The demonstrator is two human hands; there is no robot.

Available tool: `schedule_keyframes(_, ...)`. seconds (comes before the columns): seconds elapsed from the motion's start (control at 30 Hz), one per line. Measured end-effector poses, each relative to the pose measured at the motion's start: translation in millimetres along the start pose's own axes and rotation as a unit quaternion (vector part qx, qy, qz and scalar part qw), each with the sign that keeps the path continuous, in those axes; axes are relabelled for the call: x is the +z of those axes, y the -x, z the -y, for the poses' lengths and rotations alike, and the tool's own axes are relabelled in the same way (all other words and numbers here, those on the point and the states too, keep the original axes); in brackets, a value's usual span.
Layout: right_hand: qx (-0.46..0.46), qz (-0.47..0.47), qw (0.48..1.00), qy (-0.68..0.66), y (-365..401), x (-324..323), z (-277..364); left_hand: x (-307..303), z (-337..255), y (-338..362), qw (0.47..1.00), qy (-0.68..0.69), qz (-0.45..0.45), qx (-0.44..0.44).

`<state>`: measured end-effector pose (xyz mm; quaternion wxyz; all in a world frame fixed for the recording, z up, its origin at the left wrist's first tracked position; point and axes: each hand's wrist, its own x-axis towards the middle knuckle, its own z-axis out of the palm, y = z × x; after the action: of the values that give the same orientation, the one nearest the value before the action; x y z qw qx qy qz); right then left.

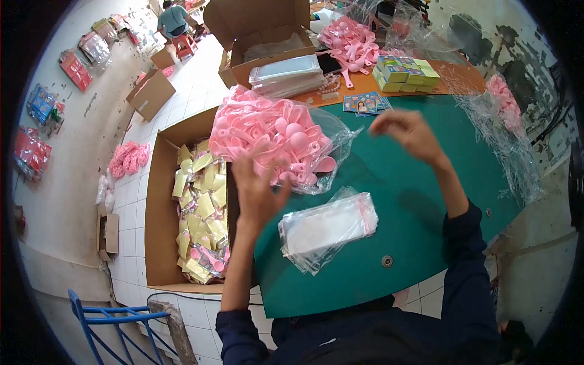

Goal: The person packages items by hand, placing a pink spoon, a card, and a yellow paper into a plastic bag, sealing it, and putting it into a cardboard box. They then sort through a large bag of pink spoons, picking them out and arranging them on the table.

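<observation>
My left hand (260, 191), its spread fingers smeared by motion, overlaps the near edge of a clear plastic bag of pink spoons (267, 125). Nothing shows in its grasp. My right hand (409, 135) hovers over the green table, fingers loosely bent and pointing left, with no object visible in them. Just beyond its fingertips lie a few printed cards (360, 103). A stack of clear plastic sleeves (328, 225) lies on the table between my forearms.
Left of the table stands a deep cardboard box (156, 243) of filled packets with yellowish cards (204, 207). Behind are an open carton (258, 24), clear bags (287, 74), card stacks (406, 74) and loose pink spoons (350, 39). A person (173, 21) sits far back.
</observation>
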<state>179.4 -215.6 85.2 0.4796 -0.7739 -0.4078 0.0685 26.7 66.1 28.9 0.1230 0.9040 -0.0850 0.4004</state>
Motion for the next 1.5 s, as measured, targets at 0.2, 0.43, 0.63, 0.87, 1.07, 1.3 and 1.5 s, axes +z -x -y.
schedule_keyframes(0.2,-0.106,0.116,0.963,0.218,-27.5,100.4,-29.9,46.6,133.9,-41.0,0.846,-0.030,-0.042,-0.531)
schedule_keyframes(0.43,-0.195,0.078,0.964,0.165,-68.8,119.6,-69.9,75.3,151.9,-43.4,0.871,0.115,-0.194,-0.437)
schedule_keyframes(0.63,-0.094,0.079,0.990,0.065,-56.0,107.9,-70.3,89.2,136.2,-14.9,0.792,0.046,-0.369,-0.484)
schedule_keyframes(0.87,-0.150,-0.042,0.972,0.176,-80.0,139.6,-73.0,93.6,151.1,-15.9,0.799,0.091,-0.331,-0.494)
schedule_keyframes(1.07,-0.062,0.030,0.979,0.192,-48.4,109.5,-18.5,94.2,145.7,-22.2,0.761,0.118,-0.441,-0.461)
schedule_keyframes(1.3,-0.023,0.073,0.994,0.084,-11.6,56.6,-55.3,96.3,144.9,-20.5,0.757,-0.020,-0.446,-0.477)
schedule_keyframes(1.5,0.052,0.140,0.989,0.009,-0.3,31.3,-63.9,97.3,160.1,-10.2,0.769,0.009,-0.434,-0.468)
